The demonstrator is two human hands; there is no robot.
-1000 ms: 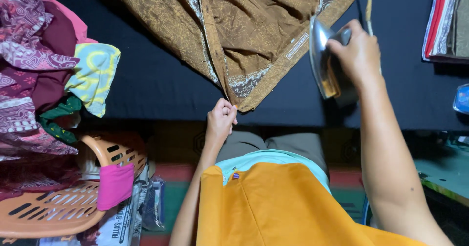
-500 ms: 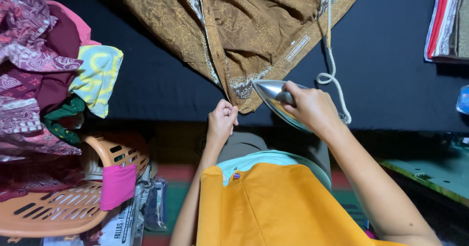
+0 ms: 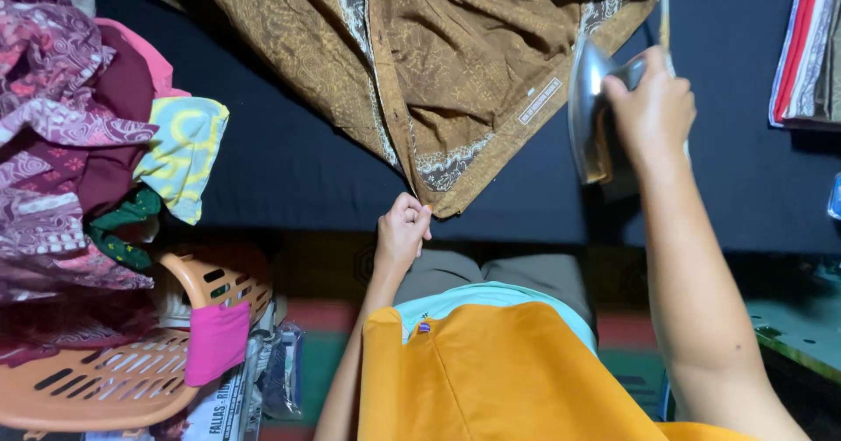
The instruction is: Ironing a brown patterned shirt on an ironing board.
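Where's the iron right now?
In the head view, the iron is at the upper right, held in the right hand, soleplate turned sideways, beside the right edge of the brown patterned garment on the dark ironing surface.

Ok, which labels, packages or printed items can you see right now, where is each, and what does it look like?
Sewn label: on the brown patterned garment, near its hem, left of the iron; small pale rectangle, set diagonally.
Plastic-wrapped printed package: on the floor, bottom left, beside the orange laundry basket; flat, pale with dark print, partly hidden.
No screens or signs.
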